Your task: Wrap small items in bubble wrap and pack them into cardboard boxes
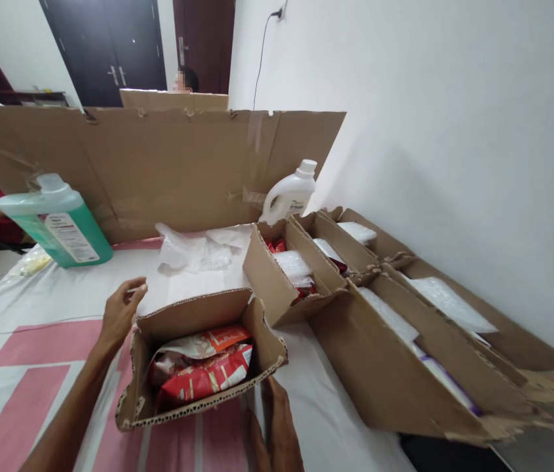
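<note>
An open-topped cardboard box (193,308) sits on the cloth in front of me, with red snack packets (208,377) lying inside. My left hand (124,308) is raised by the box's far left corner, its fingers loosely bent and apart, with nothing in them. At the near right side of the box is my right hand (277,419), thumb and fingers apart and the fingertips close under the rim. Whether they touch the cardboard I cannot tell. Right of the box stands a divided cardboard holder (269,282) with clear plastic packs (292,263) and red packets in its compartments.
A green liquid bottle (67,223) stands at the left, and a white jug (289,193) at the back right. Crumpled clear plastic (193,249) lies between them. A tall cardboard panel (168,164) lines the table's far edge. More cardboard compartments (385,367) run along the white wall (454,131).
</note>
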The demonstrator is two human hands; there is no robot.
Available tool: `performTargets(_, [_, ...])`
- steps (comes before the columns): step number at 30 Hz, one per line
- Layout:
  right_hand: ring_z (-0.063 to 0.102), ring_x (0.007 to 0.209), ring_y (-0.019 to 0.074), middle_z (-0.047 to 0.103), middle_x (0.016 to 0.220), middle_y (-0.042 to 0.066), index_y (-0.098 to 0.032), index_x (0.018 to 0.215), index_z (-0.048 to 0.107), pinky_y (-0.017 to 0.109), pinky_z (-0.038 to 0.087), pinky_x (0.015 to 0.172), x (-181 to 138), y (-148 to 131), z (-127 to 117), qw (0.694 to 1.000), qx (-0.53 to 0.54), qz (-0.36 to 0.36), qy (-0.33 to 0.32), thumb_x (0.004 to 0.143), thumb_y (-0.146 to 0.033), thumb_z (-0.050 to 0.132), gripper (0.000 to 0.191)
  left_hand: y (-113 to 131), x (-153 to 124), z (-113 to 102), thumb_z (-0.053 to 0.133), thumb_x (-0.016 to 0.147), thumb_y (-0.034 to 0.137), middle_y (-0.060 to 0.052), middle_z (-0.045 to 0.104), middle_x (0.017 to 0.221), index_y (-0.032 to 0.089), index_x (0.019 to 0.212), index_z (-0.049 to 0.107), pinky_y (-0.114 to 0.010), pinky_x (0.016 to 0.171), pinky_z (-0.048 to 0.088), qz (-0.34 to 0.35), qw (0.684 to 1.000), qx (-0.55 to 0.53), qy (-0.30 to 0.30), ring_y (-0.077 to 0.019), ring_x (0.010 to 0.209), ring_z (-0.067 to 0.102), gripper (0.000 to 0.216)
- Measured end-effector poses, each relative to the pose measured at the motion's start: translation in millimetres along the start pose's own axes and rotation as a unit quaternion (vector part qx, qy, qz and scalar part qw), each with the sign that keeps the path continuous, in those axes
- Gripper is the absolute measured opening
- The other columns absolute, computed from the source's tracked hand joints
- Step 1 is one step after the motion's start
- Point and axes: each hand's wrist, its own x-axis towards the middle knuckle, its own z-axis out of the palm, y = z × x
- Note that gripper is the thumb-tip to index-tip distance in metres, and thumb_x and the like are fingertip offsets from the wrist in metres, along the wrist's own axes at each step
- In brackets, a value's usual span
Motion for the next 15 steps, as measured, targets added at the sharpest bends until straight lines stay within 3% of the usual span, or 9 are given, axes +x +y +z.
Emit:
performTargets(4, [0.054,0.133,0.0350,0.051,0.148,0.014,-0.027,0.155,0.036,0.052,0.052,0.106,-4.8,5.6,8.2,0.999,-0.041,-0.022,0.027,0.103,-0.036,0.044,0.054,2.5,77.8,36.5,0.073,0.064,0.060,-0.019,0.067,0.125,0.015,0.112,0.068,-0.047,0.098,0.050,0.019,0.999,0.025,0.019,-0.0305,0.107,0.065,0.065])
performTargets(8, [0.060,0.123,0.0363,0.058,0.137,0.015,-0.028,0.153,0.039,0.054,0.056,0.098,-3.2,12.3,13.4,0.996,-0.062,-0.036,0.045,0.102,-0.036,0.044,0.051,5.1,112.9,65.6,0.078,0.062,0.050,-0.012,0.071,0.106,0.017,0.091,0.071,-0.046,0.102,0.046,0.043,0.999,0.015,0.014,-0.0275,0.102,0.064,0.044])
performTargets(11, [0.059,0.124,0.0372,0.059,0.136,0.016,-0.028,0.154,0.038,0.055,0.054,0.099,-3.0,14.6,14.3,0.996,-0.068,-0.040,0.038,0.103,-0.036,0.043,0.052,7.6,122.3,67.8,0.074,0.068,0.043,-0.005,0.070,0.088,0.017,0.081,0.069,-0.039,0.095,0.049,0.054,0.998,-0.018,0.027,-0.0202,0.086,0.064,0.030])
performTargets(15, [0.055,0.130,0.0364,0.055,0.141,0.015,-0.027,0.156,0.034,0.055,0.053,0.101,-4.0,12.1,12.2,0.997,-0.057,-0.044,0.024,0.103,-0.033,0.043,0.054,15.9,127.9,43.2,0.066,0.080,0.044,0.001,0.063,0.082,0.015,0.094,0.064,-0.029,0.084,0.052,0.066,0.992,-0.072,0.078,-0.0111,0.075,0.058,0.032])
